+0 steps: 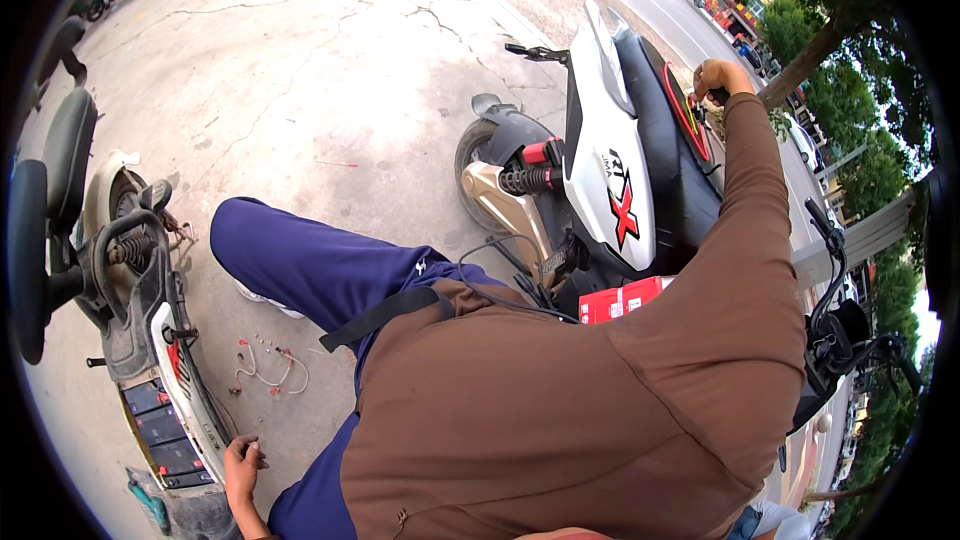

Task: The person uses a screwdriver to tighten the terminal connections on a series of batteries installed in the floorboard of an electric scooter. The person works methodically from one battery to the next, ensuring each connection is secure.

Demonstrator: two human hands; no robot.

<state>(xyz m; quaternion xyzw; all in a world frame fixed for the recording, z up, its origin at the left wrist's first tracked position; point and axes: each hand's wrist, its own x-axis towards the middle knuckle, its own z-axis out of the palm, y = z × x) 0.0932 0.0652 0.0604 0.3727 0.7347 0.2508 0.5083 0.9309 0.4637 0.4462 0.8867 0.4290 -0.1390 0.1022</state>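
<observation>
My left hand hangs low beside an electric scooter at the left, its fingers loosely bent and apart, with nothing seen in them. Several dark batteries sit in that scooter's uncovered floor. My right arm stretches out over a second scooter, white and black with a long black seat. Beyond the seat, my right hand is closed, fingers curled downward. Next to it is a red-and-yellow rimmed piece with small dark parts; what the fingers hold is hidden.
Loose wires with red ends and small bits lie on the concrete between the scooters. A red box sits by the white scooter. A teal-handled tool is at the lower left. A tree and a road border the right side.
</observation>
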